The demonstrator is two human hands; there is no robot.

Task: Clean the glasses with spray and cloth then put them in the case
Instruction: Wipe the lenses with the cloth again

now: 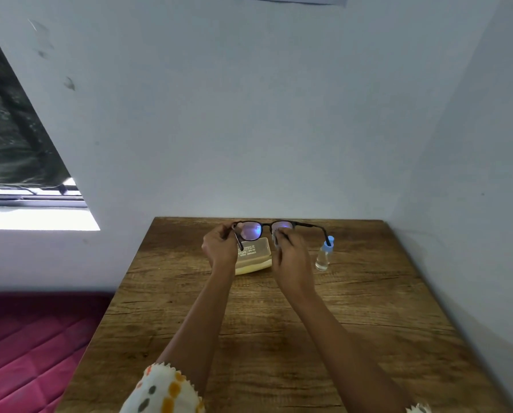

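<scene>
Glasses point(252, 229) are being held above the far tabletop point(368, 308), over the case point(255, 257). The left hand point(219, 247) grip is pinching the left hinge. The right hand point(291, 254) grip is pinching the cloth point(276, 238) on the right lens. Advised: be wiping lightly while steadying the frame.

Both bare forearms reach forward side by side, with the hands raised and close together. The left hand point(219, 248) curls its fingers round one corner of the glasses point(252, 229). The right hand point(291, 256) pinches a cloth point(275, 237) against the other lens.
</scene>
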